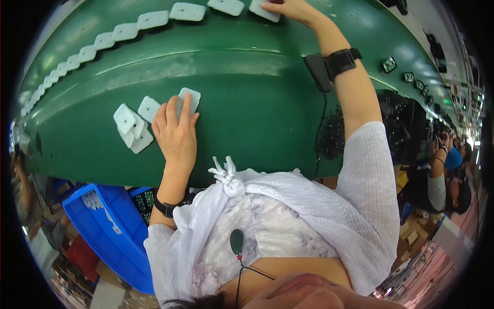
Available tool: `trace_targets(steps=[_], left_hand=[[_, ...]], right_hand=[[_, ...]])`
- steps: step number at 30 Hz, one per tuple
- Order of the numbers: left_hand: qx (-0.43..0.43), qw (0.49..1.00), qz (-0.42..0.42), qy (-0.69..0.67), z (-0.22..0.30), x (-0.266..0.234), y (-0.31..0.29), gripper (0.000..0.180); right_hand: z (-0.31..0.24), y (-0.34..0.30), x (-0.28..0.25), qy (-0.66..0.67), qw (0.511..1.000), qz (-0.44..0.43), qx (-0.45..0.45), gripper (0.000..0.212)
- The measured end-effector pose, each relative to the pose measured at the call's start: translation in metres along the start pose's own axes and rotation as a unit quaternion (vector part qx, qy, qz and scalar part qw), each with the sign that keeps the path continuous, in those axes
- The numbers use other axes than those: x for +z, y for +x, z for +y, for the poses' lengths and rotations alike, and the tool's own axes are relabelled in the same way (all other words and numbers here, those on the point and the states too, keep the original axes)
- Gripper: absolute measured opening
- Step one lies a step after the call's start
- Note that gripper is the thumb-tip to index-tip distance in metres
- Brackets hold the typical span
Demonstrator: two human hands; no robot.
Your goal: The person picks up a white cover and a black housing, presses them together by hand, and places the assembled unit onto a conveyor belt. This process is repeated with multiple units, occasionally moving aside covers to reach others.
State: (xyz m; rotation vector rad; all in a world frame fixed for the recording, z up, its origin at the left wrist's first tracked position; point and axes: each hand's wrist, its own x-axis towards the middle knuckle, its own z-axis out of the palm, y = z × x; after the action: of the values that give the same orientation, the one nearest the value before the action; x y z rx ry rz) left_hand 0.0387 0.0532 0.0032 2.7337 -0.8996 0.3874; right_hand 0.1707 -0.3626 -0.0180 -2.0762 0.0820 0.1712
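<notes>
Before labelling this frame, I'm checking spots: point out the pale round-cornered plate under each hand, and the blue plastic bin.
Pale round-cornered plate (195,101) under left hand (176,136): head view, uncovered right side.
Second pale plate (265,14) under right hand (296,9): head view, uncovered lower part.
Blue plastic bin (124,250): head view, bare inside.

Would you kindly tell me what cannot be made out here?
Head view:
Right hand: partly cut off by the top edge.
One plate: partly hidden by the left hand.
Row's far-left plates: too small for detail.
Boards at right: too small for detail.
</notes>
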Motion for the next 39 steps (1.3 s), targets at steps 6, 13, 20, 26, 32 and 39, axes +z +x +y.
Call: trace_targets(steps=[6, 13, 20, 26, 32, 39], left_hand=[[0.045, 0.997, 0.004, -0.056, -0.001, 0.006, 0.004, 0.051], [0.099, 0.987, -0.02, -0.124, 0.01, 0.013, 0.012, 0.05], [0.14, 0.97, -0.026, -0.195, 0.04, 0.018, 0.026, 0.051], [0.121, 0.98, -0.01, -0.156, 0.043, 0.016, 0.027, 0.055], [0.146, 0.957, 0.011, -0.251, 0.047, 0.025, 0.031, 0.059], [0.136, 0.952, 0.021, -0.274, 0.053, 0.028, 0.031, 0.058]], right_hand=[[-0.031, -0.054, 0.013, -0.21, 0.955, 0.185, -0.103, 0.041], [-0.083, -0.231, -0.037, -0.446, 0.867, 0.213, -0.053, 0.036], [-0.05, -0.375, -0.082, -0.542, 0.8, 0.179, 0.187, 0.056], [-0.011, -0.384, -0.068, -0.507, 0.815, 0.204, 0.195, 0.052], [-0.071, -0.324, -0.008, -0.168, 0.928, 0.333, 0.005, 0.045], [-0.075, -0.269, 0.076, -0.164, 0.972, 0.168, -0.028, 0.042]])
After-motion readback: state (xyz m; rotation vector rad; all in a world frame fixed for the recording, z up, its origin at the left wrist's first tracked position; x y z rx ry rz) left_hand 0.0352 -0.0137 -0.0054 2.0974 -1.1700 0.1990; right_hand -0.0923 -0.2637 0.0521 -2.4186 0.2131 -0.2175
